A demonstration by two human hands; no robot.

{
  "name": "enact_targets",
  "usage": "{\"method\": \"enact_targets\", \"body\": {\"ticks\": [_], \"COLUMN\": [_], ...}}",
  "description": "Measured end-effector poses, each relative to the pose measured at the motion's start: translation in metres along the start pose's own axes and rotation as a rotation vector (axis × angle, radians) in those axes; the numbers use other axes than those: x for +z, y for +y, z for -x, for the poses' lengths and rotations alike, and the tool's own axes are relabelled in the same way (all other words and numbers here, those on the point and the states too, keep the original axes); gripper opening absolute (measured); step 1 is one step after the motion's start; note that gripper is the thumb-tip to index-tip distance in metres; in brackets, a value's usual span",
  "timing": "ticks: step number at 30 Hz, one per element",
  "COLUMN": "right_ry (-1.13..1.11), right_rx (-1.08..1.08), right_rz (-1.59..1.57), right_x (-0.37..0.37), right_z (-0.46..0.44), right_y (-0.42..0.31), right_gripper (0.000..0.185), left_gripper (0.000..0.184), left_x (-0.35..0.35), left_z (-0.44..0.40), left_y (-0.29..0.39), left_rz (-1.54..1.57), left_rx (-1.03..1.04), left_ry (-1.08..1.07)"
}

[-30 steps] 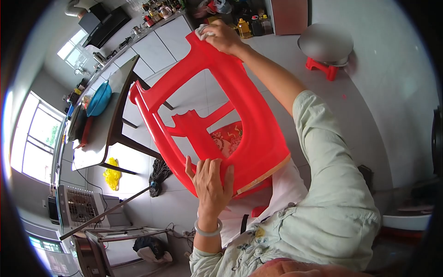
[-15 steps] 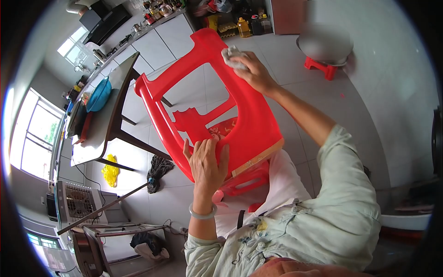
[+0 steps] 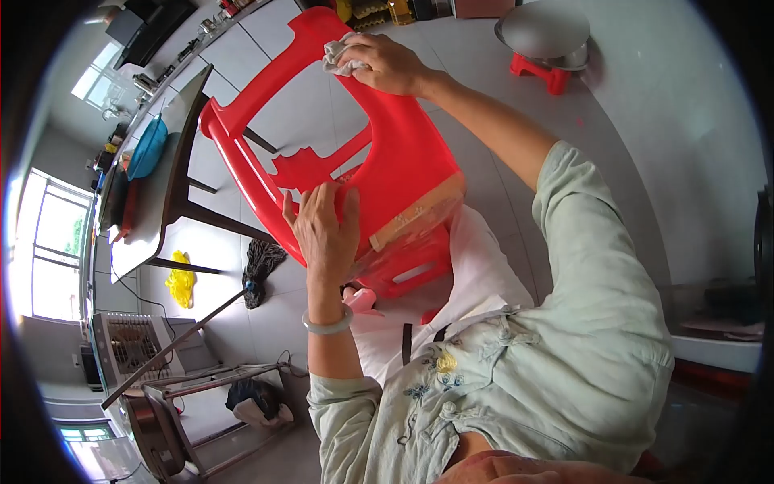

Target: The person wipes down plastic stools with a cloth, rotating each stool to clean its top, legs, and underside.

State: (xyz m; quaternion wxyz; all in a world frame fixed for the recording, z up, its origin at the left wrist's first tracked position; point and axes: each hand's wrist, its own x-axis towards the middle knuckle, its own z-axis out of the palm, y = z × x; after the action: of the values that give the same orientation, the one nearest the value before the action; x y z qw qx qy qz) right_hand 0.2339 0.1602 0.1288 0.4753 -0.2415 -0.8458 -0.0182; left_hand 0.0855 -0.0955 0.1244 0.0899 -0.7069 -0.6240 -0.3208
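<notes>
A red plastic stool (image 3: 403, 149) is tipped on its side above my lap, with its legs pointing away from me. My left hand (image 3: 322, 230), with a pale bangle at the wrist, grips the stool's near side, its fingers curled over the edge of the opening. Bunched in my right hand (image 3: 391, 64) is a whitish cloth (image 3: 340, 56), pressed against the upper leg. A tan, patterned strip (image 3: 419, 211) runs along the seat's edge. Beneath it, another red plastic piece with a slot (image 3: 415, 270) shows near my knees.
At the left stands a table (image 3: 153, 218) bearing a blue basin (image 3: 148, 147). A dark mop (image 3: 262, 266) and a yellow bag (image 3: 181, 278) lie on the tiled floor. A large metal pan (image 3: 544, 32) rests on a small red stool (image 3: 540, 74) by the right wall.
The whole view has shifted, so the stool and both hands sit further left and higher. My right hand has slid the cloth from the leg's outer edge toward its inner edge.
</notes>
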Motion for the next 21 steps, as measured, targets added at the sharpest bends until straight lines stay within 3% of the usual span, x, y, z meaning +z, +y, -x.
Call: {"method": "enact_targets", "body": {"ticks": [4,7,11,13,16,19,21], "right_ry": [-0.113,-0.049,-0.105,-0.145,-0.075,-0.061,-0.003], "right_rx": [0.073,0.048,0.118,0.022,-0.128,-0.104,-0.027], "right_rz": [0.155,0.294,0.317,0.275,0.079,-0.1,-0.024], "right_x": [-0.034,-0.059,-0.078,-0.067,-0.049,-0.058,-0.071], "right_z": [0.033,0.085,0.115,0.124,0.145,0.15,0.147], "right_y": [-0.041,-0.091,-0.166,-0.193,-0.225,-0.213,-0.199], "right_gripper": [0.028,0.03,0.039,0.044,0.044,0.041,0.034], "left_gripper": [0.02,0.029,0.052,0.067,0.069,0.068,0.064], "left_x": [0.006,0.01,0.007,0.007,0.0,-0.005,-0.001], "left_z": [-0.006,-0.012,-0.018,-0.021,-0.022,-0.012,-0.006], "left_y": [-0.002,-0.008,-0.005,-0.016,-0.019,-0.005,-0.005], "left_rz": [0.025,0.004,0.233,0.33,0.381,0.29,0.249], "left_rx": [-0.055,-0.095,-0.191,-0.214,-0.341,-0.263,-0.221], "left_ry": [-0.009,-0.059,-0.051,-0.091,-0.177,-0.128,-0.043]}}
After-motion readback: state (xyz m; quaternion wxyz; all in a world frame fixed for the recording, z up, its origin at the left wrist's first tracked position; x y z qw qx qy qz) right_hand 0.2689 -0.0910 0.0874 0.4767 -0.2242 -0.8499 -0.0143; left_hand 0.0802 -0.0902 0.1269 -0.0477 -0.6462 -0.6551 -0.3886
